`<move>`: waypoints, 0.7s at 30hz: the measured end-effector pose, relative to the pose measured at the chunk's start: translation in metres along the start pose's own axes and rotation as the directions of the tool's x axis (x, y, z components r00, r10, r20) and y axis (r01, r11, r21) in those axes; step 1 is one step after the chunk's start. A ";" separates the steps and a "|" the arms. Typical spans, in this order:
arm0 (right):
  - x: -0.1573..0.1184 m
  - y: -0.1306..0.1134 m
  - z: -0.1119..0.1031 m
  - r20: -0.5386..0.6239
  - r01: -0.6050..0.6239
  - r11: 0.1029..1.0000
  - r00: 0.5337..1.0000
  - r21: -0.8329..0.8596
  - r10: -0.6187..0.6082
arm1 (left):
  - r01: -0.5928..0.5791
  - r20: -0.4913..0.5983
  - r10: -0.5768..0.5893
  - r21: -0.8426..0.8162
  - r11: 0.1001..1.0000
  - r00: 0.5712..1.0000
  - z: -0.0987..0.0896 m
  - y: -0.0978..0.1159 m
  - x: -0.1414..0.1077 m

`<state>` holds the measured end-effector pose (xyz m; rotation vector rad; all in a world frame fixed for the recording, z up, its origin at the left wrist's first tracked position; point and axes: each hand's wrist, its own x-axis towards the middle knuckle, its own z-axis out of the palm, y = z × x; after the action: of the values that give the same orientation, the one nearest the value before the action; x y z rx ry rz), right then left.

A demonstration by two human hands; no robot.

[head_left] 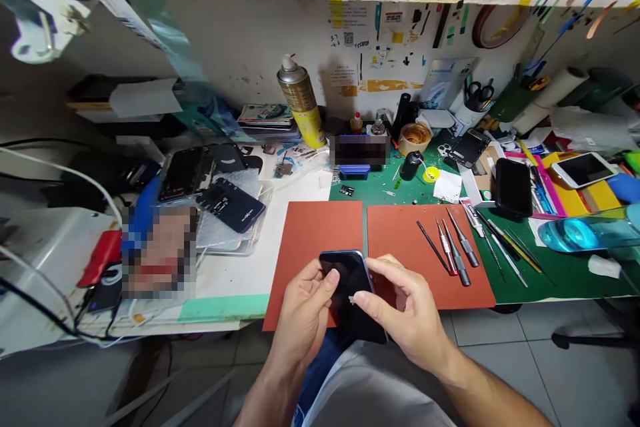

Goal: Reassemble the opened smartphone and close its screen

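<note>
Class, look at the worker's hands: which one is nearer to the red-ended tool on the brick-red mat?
Right. The right hand, at the phone, is just left of the red-ended tool; the left hand is farther left.

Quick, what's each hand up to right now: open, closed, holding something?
Left hand: closed on the phone.
Right hand: curled at the phone's edge, small pale piece by its thumb tip; grip can't be told.
</note>
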<state>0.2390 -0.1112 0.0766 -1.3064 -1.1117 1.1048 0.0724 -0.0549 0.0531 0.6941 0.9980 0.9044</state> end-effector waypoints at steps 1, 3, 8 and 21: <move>-0.002 -0.002 0.000 0.002 -0.010 1.000 1.000 -0.004 0.010 | 0.046 0.003 -0.046 -0.046 0.998 0.999 0.002 0.001 -0.001; -0.006 -0.004 0.002 -0.007 -0.020 0.999 1.000 -0.049 0.020 | 0.110 0.010 -0.109 -0.098 0.989 0.994 0.006 0.002 -0.002; -0.009 -0.007 0.012 -0.088 0.030 0.978 0.995 -0.204 -0.049 | 0.179 0.009 -0.180 -0.136 0.974 0.984 0.010 0.005 -0.005; -0.002 0.007 0.000 -0.115 -0.213 0.977 0.970 0.020 0.214 | 0.195 0.021 -0.194 -0.065 0.979 0.981 0.008 0.000 -0.009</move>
<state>0.2389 -0.1139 0.0693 -1.4916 -0.8951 1.1721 0.0778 -0.0636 0.0596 0.5359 0.9997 0.7567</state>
